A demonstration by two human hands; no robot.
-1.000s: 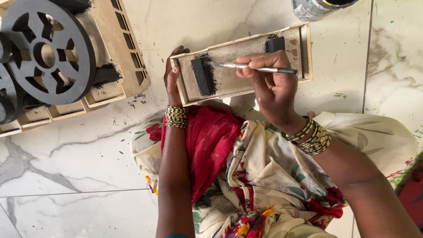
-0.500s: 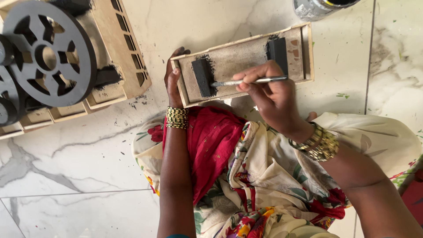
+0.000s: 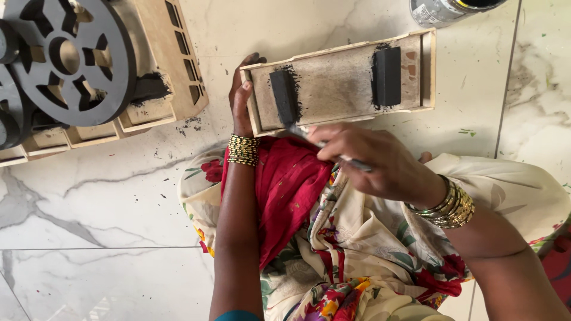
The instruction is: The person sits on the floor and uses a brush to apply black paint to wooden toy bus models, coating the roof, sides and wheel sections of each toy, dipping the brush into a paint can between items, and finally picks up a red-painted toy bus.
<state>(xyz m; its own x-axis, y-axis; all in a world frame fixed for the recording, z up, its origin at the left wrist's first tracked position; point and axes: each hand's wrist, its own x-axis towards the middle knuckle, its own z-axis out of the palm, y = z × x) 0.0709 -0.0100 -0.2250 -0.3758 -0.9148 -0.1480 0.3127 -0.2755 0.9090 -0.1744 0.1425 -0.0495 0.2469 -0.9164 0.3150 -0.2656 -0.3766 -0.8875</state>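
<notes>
Brush sits pinched in my right hand, fingers closed tight around its handle, its tip at the near edge of the tray beside the left black block. My left hand clasps the tray's left end, holding it on the floor. I judge painting is underway; the next stroke needs a steady tray and a light tip along the block.
</notes>
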